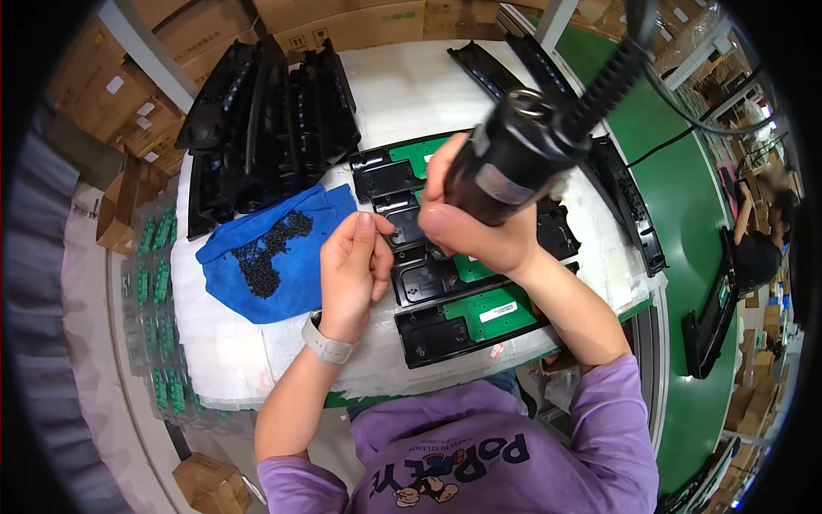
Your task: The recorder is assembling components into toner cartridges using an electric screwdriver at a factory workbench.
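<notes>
My right hand point(492, 238) is wrapped round a black electric screwdriver point(505, 158), which is upright over a row of black plastic housings point(428, 341) fitted with green circuit boards point(492, 313). The tool's tip is hidden behind my hand. Beside it on the left, my left hand point(349, 270) is closed, thumb against the curled fingers. Anything pinched there is too small to make out. Left of that hand a blue cloth point(300, 295) lies spread, bearing a pile of small black screws point(259, 272).
Several long black housings point(274, 120) are stacked at the back left. More black parts point(484, 70) lie at the back and along the right point(629, 206). A coiled cord point(612, 86) hangs from above. A green surface point(689, 257) runs along the right, holding another housing point(715, 304).
</notes>
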A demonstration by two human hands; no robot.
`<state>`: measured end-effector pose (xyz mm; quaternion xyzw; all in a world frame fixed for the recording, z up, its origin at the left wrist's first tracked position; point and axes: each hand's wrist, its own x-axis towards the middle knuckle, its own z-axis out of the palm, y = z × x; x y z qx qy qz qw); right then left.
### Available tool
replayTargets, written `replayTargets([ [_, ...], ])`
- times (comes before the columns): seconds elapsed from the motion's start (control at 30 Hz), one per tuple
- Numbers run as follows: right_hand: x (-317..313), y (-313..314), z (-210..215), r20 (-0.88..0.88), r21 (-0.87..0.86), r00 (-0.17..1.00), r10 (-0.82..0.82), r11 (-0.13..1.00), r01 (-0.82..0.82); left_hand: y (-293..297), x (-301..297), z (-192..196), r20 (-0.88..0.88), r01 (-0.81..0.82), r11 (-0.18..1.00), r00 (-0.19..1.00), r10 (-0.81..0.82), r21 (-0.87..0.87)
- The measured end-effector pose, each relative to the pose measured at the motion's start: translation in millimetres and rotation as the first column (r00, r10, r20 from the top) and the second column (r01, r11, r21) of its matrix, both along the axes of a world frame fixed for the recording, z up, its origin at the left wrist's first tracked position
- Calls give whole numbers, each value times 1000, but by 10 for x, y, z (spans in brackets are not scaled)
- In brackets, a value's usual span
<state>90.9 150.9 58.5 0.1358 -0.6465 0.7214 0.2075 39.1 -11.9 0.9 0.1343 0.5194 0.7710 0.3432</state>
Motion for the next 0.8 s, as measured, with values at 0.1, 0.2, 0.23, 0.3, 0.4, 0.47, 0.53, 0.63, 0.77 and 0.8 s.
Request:
replayTargets([
  [0.1, -54, -43, 54, 58, 38, 998, 31, 999, -33, 21, 23, -92, 11, -16, 999, 1000, 16, 40],
  [0.2, -94, -27, 36, 77, -17, 996, 40, 999, -38, 114, 95, -101, 20, -16, 1000, 1000, 16, -17],
  [0.23, -90, -20, 30, 68, -27, 997, 32, 999, -31, 134, 119, -65, 20, -13, 1000, 1000, 14, -19],
  [0.3, -74, -16, 11, 60, -39, 998, 24, 999, -21, 155, 155, -17, -60, -22, 994, 998, 16, -108],
  [0.4, 43, -92, 21, 172, 35, 985, -13, 999, 7, 142, 143, -37, -112, 0, 993, 994, -14, -118],
  [0.47, -7, -64, -46, -124, 200, 991, -51, 977, 75, 163, 160, 16, -128, -44, 984, 992, 21, -172],
  [0.53, -2, 8, -39, -156, 179, 988, 7, 984, 21, 136, 144, -42, -102, -40, 990, 994, 26, -137],
  [0.63, 158, 113, 79, -23, -127, 1000, -4, 992, 1, 95, 139, -23, -99, -56, 995, 994, 47, -88],
  [0.77, 219, 229, 165, -353, -469, 936, -1, 865, -176, 73, 182, 54, -208, -8, 991, 978, -20, -134],
  [0.8, 249, 248, 179, -352, -501, 935, -29, 850, -163, 75, 198, 78, -216, 16, 992, 976, -42, -124],
])
